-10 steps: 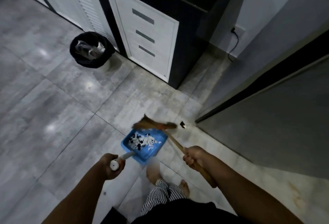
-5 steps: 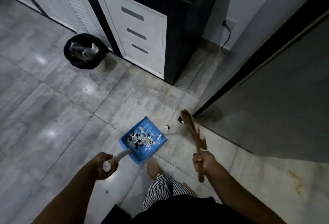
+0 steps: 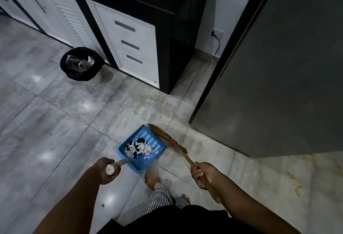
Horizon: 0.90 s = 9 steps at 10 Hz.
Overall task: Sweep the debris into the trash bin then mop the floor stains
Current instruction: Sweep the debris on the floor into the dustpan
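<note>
A blue plastic dustpan (image 3: 142, 147), rectangular with a ribbed floor and raised rim, sits low over the grey, glossy tiled floor (image 3: 55, 122). The left hand (image 3: 107, 171) is clenched around its pale, round-ended handle. In the pan lies one heap of debris (image 3: 138, 147), small white and black scraps. The right hand (image 3: 203, 174) is wrapped around the wooden stick of a brown broom (image 3: 167, 138); its bristle head, blurred, lies along the pan's right rim. One round trash bin (image 3: 81, 64) lined with a black bag and holding crumpled clear wrapping stands well apart, at the foot of a white drawer cabinet (image 3: 130, 47) with three dark slot handles set in a black frame. A flat grey panel (image 3: 269, 85) fills the right side. Orange-brown stains (image 3: 295, 181) mark the pale tile near the right edge. Two bare feet and striped trousers (image 3: 161, 196) show below the pan.
</note>
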Tool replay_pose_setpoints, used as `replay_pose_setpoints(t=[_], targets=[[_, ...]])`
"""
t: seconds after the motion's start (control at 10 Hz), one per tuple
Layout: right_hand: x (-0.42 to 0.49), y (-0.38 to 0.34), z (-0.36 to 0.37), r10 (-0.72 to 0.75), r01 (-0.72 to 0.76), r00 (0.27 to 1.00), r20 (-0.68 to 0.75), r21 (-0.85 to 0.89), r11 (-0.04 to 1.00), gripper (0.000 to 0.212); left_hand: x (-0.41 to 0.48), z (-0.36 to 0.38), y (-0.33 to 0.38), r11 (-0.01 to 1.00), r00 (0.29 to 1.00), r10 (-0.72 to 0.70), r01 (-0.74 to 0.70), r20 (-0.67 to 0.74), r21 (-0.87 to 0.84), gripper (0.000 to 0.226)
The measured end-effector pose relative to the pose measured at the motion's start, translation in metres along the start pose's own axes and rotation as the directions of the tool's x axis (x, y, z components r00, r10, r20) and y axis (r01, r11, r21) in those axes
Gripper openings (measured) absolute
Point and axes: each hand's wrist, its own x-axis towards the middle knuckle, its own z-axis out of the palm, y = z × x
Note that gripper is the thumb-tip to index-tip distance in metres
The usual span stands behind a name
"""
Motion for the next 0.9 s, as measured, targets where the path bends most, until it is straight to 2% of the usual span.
replay_pose_setpoints(t=[0.1,0.2,0.3,0.4,0.5,0.6,0.7,0.8,0.9], targets=[[-0.033,-0.007,-0.047,-0.132,0.134,0.991,-0.019,0.140,0.981,0.035,-0.003,-0.005,-0.019,0.999,1.000,0.014,-0.013,-0.023,0.043,0.020],[-0.046,-0.013,-0.087,-0.190,0.204,0.978,-0.083,0.210,0.956,0.033,0.007,-0.016,-0.031,0.997,1.000,-0.029,0.030,-0.010,0.077,0.031],[-0.046,-0.015,-0.132,-0.222,0.262,0.959,-0.175,0.253,0.931,0.032,0.014,-0.024,-0.041,0.997,0.998,-0.066,0.066,-0.004,-0.031,0.030],[-0.036,-0.018,-0.141,-0.243,0.298,0.937,-0.251,0.209,0.931,0.034,0.015,-0.034,-0.051,0.995,0.997,-0.083,0.083,-0.003,-0.056,0.030],[-0.010,-0.018,-0.119,-0.237,0.229,0.916,-0.325,-0.061,0.971,0.037,0.018,-0.063,-0.066,0.988,0.991,-0.132,0.129,-0.026,-0.088,0.032],[0.008,-0.010,-0.091,-0.247,0.209,0.930,-0.273,-0.160,0.965,0.034,0.022,-0.086,-0.069,0.976,0.988,-0.143,0.132,-0.052,-0.172,0.029],[0.035,0.001,-0.037,-0.144,0.080,0.961,-0.238,-0.259,0.962,0.037,0.027,-0.118,-0.072,0.963,0.972,-0.220,0.203,-0.084,-0.178,0.031],[0.049,0.007,-0.002,-0.049,-0.012,0.984,-0.172,-0.336,0.942,0.037,0.031,-0.140,-0.079,0.936,0.963,-0.260,0.234,-0.067,-0.264,0.035],[0.053,0.006,0.043,0.135,-0.186,0.980,-0.149,-0.423,0.887,0.041,0.029,-0.153,-0.092,0.897,0.957,-0.288,0.252,-0.048,-0.363,0.036]])
